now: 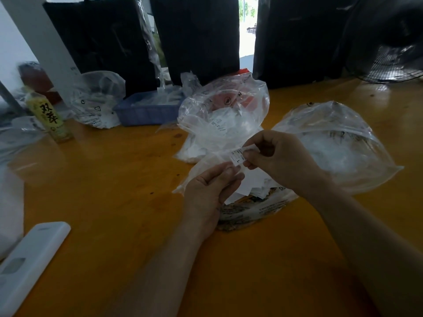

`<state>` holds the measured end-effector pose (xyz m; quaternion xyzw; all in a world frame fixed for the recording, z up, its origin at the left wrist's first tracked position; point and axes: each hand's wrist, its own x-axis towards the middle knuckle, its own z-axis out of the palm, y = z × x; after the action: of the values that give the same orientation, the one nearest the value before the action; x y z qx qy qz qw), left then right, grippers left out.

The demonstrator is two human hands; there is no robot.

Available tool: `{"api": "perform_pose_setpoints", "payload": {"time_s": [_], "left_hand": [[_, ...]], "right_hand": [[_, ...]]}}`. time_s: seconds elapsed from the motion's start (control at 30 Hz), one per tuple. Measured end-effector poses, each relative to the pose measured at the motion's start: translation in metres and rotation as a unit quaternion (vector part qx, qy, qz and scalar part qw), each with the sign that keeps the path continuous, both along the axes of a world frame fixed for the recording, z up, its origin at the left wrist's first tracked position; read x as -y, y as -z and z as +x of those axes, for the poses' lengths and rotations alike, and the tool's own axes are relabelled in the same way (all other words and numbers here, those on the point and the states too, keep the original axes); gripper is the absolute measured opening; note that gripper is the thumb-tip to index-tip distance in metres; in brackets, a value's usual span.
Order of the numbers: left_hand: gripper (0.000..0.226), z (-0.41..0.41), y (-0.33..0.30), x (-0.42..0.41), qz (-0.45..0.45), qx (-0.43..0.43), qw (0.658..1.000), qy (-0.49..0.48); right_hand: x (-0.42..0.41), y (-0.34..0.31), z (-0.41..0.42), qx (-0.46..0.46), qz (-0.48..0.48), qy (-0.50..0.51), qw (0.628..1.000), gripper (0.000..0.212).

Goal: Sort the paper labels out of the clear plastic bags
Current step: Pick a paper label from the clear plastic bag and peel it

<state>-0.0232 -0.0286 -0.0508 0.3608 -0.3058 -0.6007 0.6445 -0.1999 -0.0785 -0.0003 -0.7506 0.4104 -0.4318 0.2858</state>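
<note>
The table [103, 184] is showing a glossy orange-yellow. At far left a bottle [51, 117] is wearing a yellow-green wrap with black characters, and beside it a tray [146, 113] is showing blue-purple. The small label [239, 156] is showing white with black print. A white remote [27, 259] is lying near left, and black panels [196, 35] are standing far behind.

- Left hand [209, 188]: palm turned up, fingers curled, thumb and fingertips pinching together.
- Right hand [274, 159]: knuckles up, fingers curled, pinching just beyond the left fingertips.
- Both forearms are bare.
</note>
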Motion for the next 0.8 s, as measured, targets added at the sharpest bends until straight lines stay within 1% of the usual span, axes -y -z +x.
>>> {"api": "perform_pose_setpoints", "payload": {"time_s": [0.27, 0.4, 0.47, 0.57, 0.63, 0.8], "left_hand": [[0.037, -0.0011, 0.0002, 0.0007, -0.006, -0.002, 1.0, -0.001], [0.042, -0.0011, 0.0001, -0.0002, -0.011, 0.011, 1.0, -0.009], [0.041, -0.001, 0.0004, -0.0002, -0.008, 0.036, 0.999, -0.022], [0.032, -0.0015, 0.0014, 0.0, 0.005, 0.075, 0.997, -0.032], [0.028, -0.0016, 0.0022, 0.0, 0.013, 0.087, 0.995, -0.037], [0.032, -0.0022, 0.0017, -0.0004, 0.012, 0.108, 0.993, -0.051]], "right_hand": [[-0.0023, -0.0006, 0.0009, -0.034, -0.025, 0.013, 0.999, 0.012], [-0.0021, -0.002, -0.0003, -0.1, -0.06, 0.02, 0.993, 0.01], [-0.0023, -0.0024, -0.0006, -0.116, -0.062, 0.014, 0.991, 0.01], [-0.0026, -0.0015, -0.0002, -0.12, -0.046, 0.005, 0.992, 0.006], [-0.0022, -0.001, 0.0002, -0.115, -0.031, 0.003, 0.993, 0.009], [-0.0017, -0.001, -0.001, -0.064, 0.001, -0.014, 0.998, 0.01]]}}
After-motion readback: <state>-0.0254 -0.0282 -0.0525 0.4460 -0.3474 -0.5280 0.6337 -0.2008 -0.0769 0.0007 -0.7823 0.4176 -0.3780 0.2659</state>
